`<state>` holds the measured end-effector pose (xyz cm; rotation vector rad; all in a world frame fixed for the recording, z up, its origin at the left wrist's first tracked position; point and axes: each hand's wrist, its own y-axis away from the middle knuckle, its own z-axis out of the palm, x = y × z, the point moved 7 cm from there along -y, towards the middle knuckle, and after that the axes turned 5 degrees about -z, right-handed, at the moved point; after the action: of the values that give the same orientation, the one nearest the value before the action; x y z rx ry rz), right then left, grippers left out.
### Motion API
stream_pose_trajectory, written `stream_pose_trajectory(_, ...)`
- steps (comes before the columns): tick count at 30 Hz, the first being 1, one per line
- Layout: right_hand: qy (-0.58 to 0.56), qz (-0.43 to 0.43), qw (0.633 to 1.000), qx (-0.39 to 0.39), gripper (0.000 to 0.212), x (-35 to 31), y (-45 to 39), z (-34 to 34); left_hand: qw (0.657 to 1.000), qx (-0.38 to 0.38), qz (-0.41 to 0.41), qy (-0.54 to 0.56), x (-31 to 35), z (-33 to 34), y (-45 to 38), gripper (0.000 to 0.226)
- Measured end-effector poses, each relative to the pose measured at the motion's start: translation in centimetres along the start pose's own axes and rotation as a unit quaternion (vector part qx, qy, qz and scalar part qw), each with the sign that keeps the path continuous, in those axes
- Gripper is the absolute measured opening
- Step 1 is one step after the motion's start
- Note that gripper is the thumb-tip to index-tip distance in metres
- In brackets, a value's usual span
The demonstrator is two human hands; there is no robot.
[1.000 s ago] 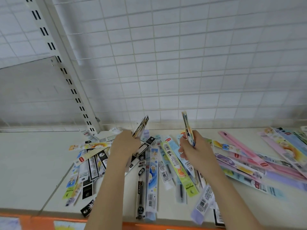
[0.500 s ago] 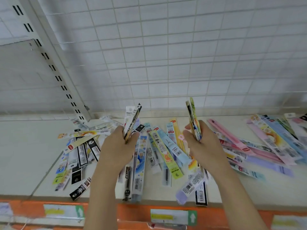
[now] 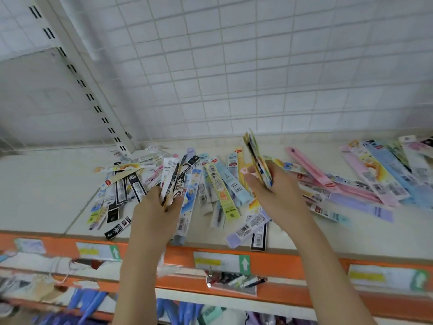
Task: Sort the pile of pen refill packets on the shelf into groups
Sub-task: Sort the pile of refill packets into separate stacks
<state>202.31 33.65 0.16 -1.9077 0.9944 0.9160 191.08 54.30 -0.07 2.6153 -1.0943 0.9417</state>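
From the head view, the left hand [image 3: 154, 207] gripped an upright black-and-white bundle of packets [image 3: 171, 181], fingers curled round it, while the right hand [image 3: 274, 195] pinched a colourful bundle [image 3: 257, 160] the same way. Both were raised over the loose pile of refill packets [image 3: 218, 191] spread across the cream shelf [image 3: 42, 184], before the wire grid back panel [image 3: 234, 66].
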Motion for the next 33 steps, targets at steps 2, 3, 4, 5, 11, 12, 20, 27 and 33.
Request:
stream_pose_trajectory(2, 0.032, 0.007, 0.999, -0.028, 0.015, 0.2, -0.2, 0.5, 1.000, -0.006, -0.014, -0.005, -0.6, 0.2, 0.2, 0.033)
stream_pose_trajectory(3, 0.062, 0.004, 0.997, -0.047, 0.014, 0.2, -0.4, 1.0, 1.000, -0.009, -0.016, -0.003, -0.8, 0.3, 0.3, 0.034)
stream_pose_trajectory(4, 0.095, 0.001, 0.993, -0.066, 0.016, 0.3, -0.7, 1.4, 1.000, -0.012, -0.020, 0.003, -1.0, 0.3, 0.4, 0.034)
stream_pose_trajectory(5, 0.122, 0.000, 0.989, -0.083, 0.020, 0.4, -1.2, 2.0, 1.000, -0.014, -0.024, 0.013, -1.1, 0.2, 0.3, 0.033)
stream_pose_trajectory(11, 0.256, 0.027, 0.950, -0.175, 0.015, 1.5, -4.3, 6.5, 1.000, -0.004, -0.012, 0.019, -2.0, -1.8, -1.1, 0.034)
stream_pose_trajectory(12, 0.277, 0.032, 0.944, -0.176, 0.017, 1.7, -4.7, 7.2, 1.000, -0.004, -0.010, 0.025, -2.2, -2.1, -1.5, 0.035)
stream_pose_trajectory(20, 0.364, 0.115, 0.907, -0.179, 0.028, 1.9, -6.2, 9.0, 0.998, -0.042, 0.009, 0.037, -5.2, -3.3, -5.9, 0.034)
stream_pose_trajectory(27, 0.259, 0.190, 0.940, -0.119, 0.018, 1.1, -6.1, 8.8, 0.995, -0.082, 0.033, 0.049, -6.5, -3.4, -8.1, 0.037)
stream_pose_trajectory(33, 0.058, 0.186, 0.981, -0.012, 0.010, -2.9, -4.7, 7.0, 0.992, -0.094, 0.063, 0.052, -6.5, -2.6, -9.3, 0.033)
